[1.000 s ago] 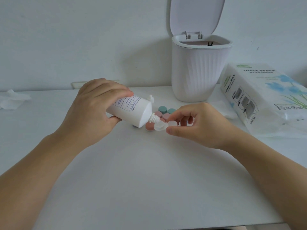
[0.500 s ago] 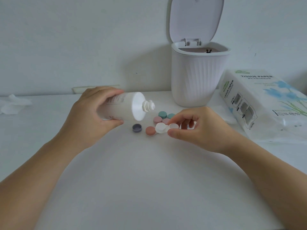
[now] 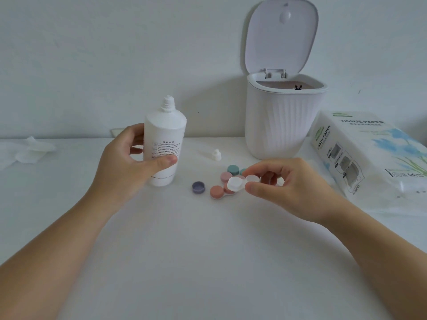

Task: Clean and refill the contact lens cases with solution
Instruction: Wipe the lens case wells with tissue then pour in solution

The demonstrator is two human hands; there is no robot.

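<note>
Solution bottle upright, open lens case pinched over the counter.

Head view: the left hand (image 3: 129, 165) wraps the solution bottle (image 3: 164, 144) at nine o'clock, standing uncapped on the counter (image 3: 208, 262). The right hand (image 3: 284, 188) pinches the clear lens case (image 3: 240, 182) at three o'clock, above the coloured caps (image 3: 217, 191). The case looks light, stiff and probably slick when wet; best held by its rims.

A white table (image 3: 208, 262) carries a bin (image 3: 283, 125), a tissue pack (image 3: 369, 158), crumpled tissue (image 3: 30, 151) and a small cap (image 3: 216, 155). Coloured lens cases (image 3: 221, 188) and a purple lid (image 3: 198, 187) lie near its middle.
</note>
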